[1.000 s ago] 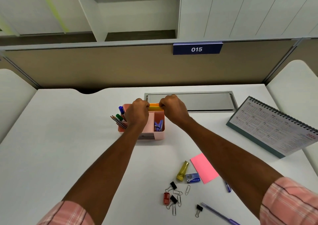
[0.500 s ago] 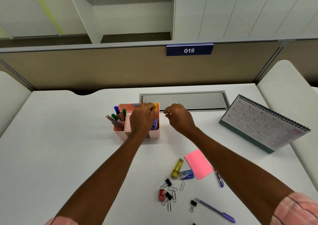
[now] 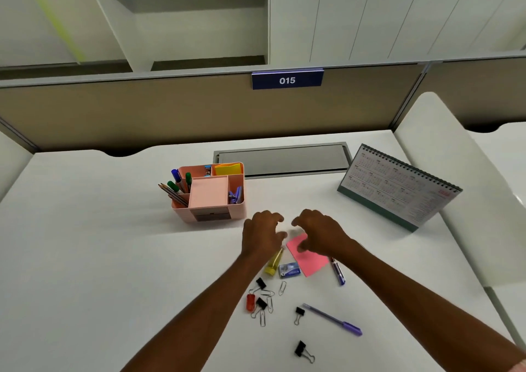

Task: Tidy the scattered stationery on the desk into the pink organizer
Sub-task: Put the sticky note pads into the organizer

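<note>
Left hand (image 3: 263, 236), right hand (image 3: 320, 233) palm-down, fingers loosely curled

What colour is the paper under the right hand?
Pink; the paper shows in the head view.

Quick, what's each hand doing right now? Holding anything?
Left hand: open, holding nothing.
Right hand: open, holding nothing, just above the pink note.
</note>
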The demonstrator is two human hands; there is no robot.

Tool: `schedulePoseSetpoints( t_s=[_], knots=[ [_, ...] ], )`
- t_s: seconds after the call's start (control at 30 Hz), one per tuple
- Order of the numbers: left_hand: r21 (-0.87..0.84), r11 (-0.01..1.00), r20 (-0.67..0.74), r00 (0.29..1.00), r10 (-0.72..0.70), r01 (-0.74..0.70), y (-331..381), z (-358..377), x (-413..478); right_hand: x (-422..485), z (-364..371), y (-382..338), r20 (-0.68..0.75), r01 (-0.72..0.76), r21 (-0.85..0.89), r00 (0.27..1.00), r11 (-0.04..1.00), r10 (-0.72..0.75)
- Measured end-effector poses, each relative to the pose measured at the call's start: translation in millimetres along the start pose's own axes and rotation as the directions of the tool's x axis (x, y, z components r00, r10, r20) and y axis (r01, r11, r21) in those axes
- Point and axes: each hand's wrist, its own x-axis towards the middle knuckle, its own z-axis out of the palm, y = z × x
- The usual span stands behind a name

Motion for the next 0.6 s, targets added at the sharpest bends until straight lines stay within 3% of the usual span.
schedulePoseSetpoints(
  t_s=[0.1,0.23,0.6],
  knots=[
    [0.104,0.994,0.120,0.992,-0.032,0.019,9,14,-7,-16,12,9,0.083,0.058,-0.147,0.996,0.988,-0.046],
    [0.184,0.983,0.185,0.982,-0.042,0.007,23,27,-16,-28,23,9,0.071,0.099,-0.239,0.994,0.966,-0.084],
    [0.293,0.956,0.187,0.979,-0.075,0.017,34,41,-20,-25,26,10,-0.021,0.048,-0.229,0.998,0.972,-0.054]
  ],
)
